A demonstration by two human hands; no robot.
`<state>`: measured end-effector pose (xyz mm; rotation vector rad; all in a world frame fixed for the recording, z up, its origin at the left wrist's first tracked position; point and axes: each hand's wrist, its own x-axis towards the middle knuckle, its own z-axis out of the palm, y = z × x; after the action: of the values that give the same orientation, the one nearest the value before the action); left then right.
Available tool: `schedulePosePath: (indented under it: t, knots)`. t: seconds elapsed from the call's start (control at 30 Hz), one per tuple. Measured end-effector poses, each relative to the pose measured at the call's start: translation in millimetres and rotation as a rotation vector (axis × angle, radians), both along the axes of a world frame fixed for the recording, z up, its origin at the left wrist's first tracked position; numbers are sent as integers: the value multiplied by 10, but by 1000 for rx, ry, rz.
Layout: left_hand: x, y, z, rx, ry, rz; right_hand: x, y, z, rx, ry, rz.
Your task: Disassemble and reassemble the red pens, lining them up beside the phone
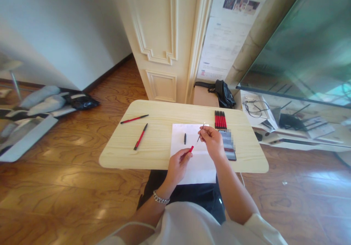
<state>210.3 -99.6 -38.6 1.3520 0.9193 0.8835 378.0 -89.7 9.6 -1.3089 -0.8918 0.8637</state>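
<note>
Head view: left hand [177,164] pinches red plastic pen barrel [190,149], right hand [212,139] pinches thin ink refill [201,132] above white paper sheet [192,166] on pale wooden counter [153,146]. Fingertip-only grip could bend or drop refill.

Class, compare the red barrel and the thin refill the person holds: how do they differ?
The barrel is red and thicker; the refill is thin and dark. The left hand pinches the barrel; the right hand pinches the refill, farther away. Both hang over the paper.

Both the left hand [178,165] and right hand [213,141] pinch.
</note>
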Motion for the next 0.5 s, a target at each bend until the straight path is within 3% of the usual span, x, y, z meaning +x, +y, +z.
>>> schedulePosePath:
  t: [0.13,0.5]
  knots:
    - [13,-6,3,9,15,4,-83,-57,109,29,47,-22]
    - [-10,8,-48,-30,-2,1,-194,-189,-9,-71,-103,87]
